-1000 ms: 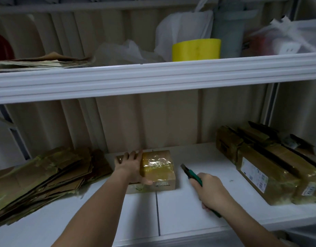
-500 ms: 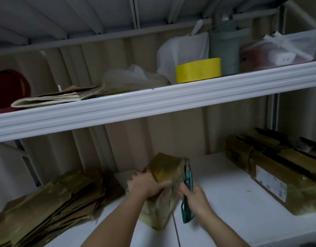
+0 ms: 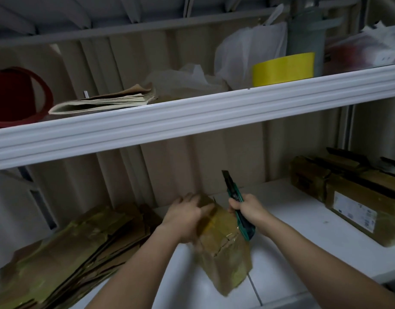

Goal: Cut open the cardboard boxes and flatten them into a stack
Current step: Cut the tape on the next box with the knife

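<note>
A small taped cardboard box [image 3: 223,248] stands tilted on end on the white lower shelf [image 3: 292,224], its tape torn along one face. My left hand [image 3: 185,217] grips its upper left edge. My right hand [image 3: 248,208] holds a green utility knife [image 3: 236,201] beside the box's upper right corner, blade end pointing up and away. A stack of flattened cardboard [image 3: 65,253] lies at the left of the shelf.
Several taped boxes [image 3: 352,197] sit at the right of the lower shelf. The upper shelf [image 3: 192,114] carries a red bucket [image 3: 16,97], folded paper [image 3: 107,101], plastic bags, a yellow tape roll [image 3: 283,68] and a grey container.
The box was lying flat under my left hand; it has been tipped up on end and pulled nearer. My right hand with the knife has moved in next to it.
</note>
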